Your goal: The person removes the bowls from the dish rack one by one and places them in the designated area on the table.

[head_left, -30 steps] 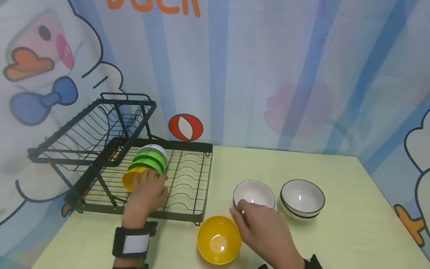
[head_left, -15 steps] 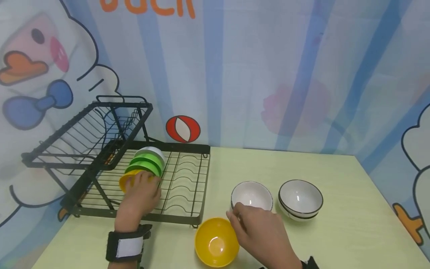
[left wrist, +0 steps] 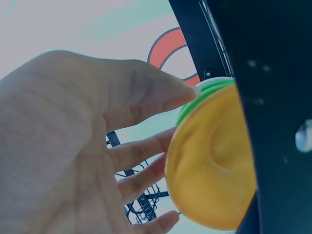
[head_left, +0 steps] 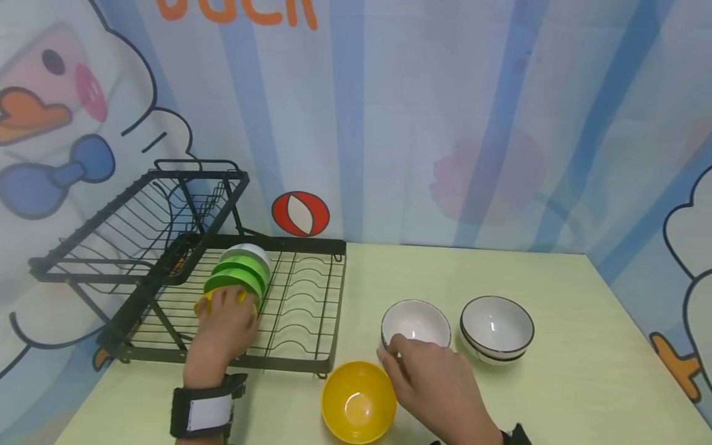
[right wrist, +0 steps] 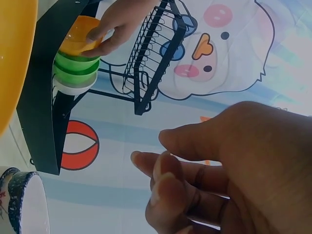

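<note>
My left hand (head_left: 225,324) is at a yellow bowl (left wrist: 209,165) that stands tilted on its side in the dish rack (head_left: 300,361). In the left wrist view the thumb and fingertips meet the bowl at its edge. Two green bowls (head_left: 236,278) and a white one (head_left: 250,250) stand tilted in a row behind it. Over the table, my right hand (head_left: 439,383) hangs with loosely curled fingers and holds nothing. Close to its left is another yellow bowl (head_left: 358,402), upright on the table. A white bowl (head_left: 416,321) with a dark rim is partly hidden behind the right hand.
Two stacked white bowls (head_left: 497,327) with dark rims stand farther right on the pale table (head_left: 584,371). The rack's raised upper basket (head_left: 139,225) rises at the left. A printed curtain (head_left: 389,123) hangs behind the table.
The left hand has shifted slightly down and left over the yellow bowl, which is now more covered by the fingers. The view has turned a little. The right hand stays in place.
</note>
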Tool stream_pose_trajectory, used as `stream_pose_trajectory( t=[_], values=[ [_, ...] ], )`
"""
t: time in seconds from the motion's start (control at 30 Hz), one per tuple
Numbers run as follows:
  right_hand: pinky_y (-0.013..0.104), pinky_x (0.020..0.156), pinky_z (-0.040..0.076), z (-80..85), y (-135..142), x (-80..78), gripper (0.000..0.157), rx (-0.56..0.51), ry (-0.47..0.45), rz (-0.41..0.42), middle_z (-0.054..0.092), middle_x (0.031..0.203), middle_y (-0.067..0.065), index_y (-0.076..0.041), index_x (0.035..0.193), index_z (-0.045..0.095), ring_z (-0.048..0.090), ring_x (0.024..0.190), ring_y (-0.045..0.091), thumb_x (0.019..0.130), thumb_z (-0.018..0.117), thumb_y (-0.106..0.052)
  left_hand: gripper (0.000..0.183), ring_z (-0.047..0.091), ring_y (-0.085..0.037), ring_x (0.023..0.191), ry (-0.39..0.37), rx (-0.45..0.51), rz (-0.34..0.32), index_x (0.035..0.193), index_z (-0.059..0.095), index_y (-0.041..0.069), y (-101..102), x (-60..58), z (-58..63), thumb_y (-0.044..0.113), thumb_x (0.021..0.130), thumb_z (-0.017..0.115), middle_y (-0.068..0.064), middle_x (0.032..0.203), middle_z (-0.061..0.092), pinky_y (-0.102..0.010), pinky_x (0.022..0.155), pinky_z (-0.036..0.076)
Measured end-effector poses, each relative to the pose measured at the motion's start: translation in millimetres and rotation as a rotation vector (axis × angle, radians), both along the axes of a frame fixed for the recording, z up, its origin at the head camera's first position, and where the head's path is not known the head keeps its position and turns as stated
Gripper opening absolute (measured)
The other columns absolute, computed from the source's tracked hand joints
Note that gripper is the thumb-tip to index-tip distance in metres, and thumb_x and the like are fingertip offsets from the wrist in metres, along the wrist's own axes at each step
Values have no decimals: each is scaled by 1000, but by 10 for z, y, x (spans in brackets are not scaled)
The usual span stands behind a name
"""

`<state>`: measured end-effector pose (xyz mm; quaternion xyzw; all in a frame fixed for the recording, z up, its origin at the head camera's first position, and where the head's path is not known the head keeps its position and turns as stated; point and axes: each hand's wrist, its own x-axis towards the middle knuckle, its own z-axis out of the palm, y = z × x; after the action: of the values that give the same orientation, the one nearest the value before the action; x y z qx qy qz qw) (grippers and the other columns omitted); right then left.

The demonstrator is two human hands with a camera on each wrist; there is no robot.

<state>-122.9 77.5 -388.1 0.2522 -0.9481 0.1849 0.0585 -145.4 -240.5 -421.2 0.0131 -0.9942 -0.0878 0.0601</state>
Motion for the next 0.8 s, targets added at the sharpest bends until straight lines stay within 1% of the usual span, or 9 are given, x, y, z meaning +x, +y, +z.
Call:
stream_pose_trajectory(
  t=[0.1,0.33,0.5,0.63,0.8],
  values=[
    [21,37,33,-11,13,5,23,3,22,-6,43,50,-15,-22,74,58,38,43,5,92,55,-36,38,23,-49,121,-2,-1,1,122,55,1,-15,15,-10,8,85,54,-29,131,39,-75,96,16],
    [22,38,32,-13,33,-1,23,8,60,-15,41,50,-14,-23,73,58,37,43,5,91,57,-37,39,24,-51,119,23,3,-9,119,57,0,-47,14,-25,6,81,57,-29,128,39,-74,98,21],
    [23,37,32,-12,40,-5,23,14,59,-25,41,49,-13,-23,73,57,36,43,5,91,57,-37,38,26,-50,117,35,-3,2,117,58,1,-57,6,-33,6,80,62,-28,124,40,-75,95,25],
    [23,37,31,-18,40,-3,23,19,61,-29,40,49,-13,-24,73,57,36,43,5,91,57,-38,39,27,-49,117,29,-19,12,116,59,3,-67,6,-41,6,77,65,-26,124,41,-75,94,24],
    [24,37,31,-13,35,-2,23,12,59,-29,40,49,-13,-24,72,57,36,42,5,91,57,-38,43,26,-49,118,19,-32,21,115,60,5,-64,9,-32,3,73,70,-27,127,41,-75,92,24]
  ],
)
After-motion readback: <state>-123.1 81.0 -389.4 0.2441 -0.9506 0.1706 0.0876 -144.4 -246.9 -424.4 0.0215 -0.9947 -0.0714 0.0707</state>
